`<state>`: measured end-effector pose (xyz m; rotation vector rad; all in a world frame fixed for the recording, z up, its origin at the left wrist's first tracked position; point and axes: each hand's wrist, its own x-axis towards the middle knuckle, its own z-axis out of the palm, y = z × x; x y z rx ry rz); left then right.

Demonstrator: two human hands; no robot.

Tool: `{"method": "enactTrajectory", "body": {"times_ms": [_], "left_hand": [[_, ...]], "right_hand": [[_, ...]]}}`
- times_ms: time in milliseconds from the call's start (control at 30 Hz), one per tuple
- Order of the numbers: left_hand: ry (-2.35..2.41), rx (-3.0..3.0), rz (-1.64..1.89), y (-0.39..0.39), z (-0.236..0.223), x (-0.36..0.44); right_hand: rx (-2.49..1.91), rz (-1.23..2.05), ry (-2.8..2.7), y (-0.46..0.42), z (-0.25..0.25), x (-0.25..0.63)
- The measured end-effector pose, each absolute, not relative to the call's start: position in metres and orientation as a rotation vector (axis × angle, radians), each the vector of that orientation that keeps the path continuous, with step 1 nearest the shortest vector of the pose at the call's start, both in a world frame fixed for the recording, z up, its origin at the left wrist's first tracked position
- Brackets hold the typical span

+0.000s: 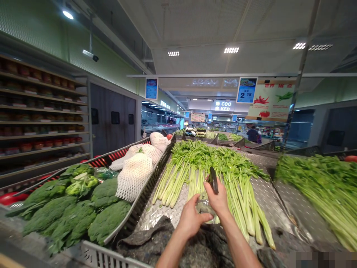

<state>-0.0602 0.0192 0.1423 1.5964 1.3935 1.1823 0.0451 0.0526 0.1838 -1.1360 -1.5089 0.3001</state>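
Observation:
Over the middle of the celery (203,156), my two hands are close together. My left hand (191,217) curls around a pale green, glossy bundle (205,206) that looks wrapped in clear film; its kind is unclear. My right hand (219,197) is closed on a narrow black tool (213,179), whose dark end stands up above the fingers. The rest of that tool is hidden by the hand. Celery stalks lie on a patterned metal surface (145,216), leaves pointing away from me.
A black crate (147,173) at left holds broccoli (69,216) and vegetables in white foam nets (136,173). Dark crumpled cloth (150,242) lies along the front edge. A mirror-like panel (320,130) stands at right. Price signs (247,90) hang overhead; a person (253,134) is far back.

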Motion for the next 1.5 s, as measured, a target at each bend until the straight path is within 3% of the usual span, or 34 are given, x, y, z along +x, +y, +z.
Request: {"method": "enactTrajectory", "body": {"times_ms": [1500], "left_hand": [[1.859, 1.804, 0.942, -0.014, 0.165, -0.121]], "right_hand": [[-0.941, 0.362, -1.713, 0.047, 0.178, -0.024]]}}
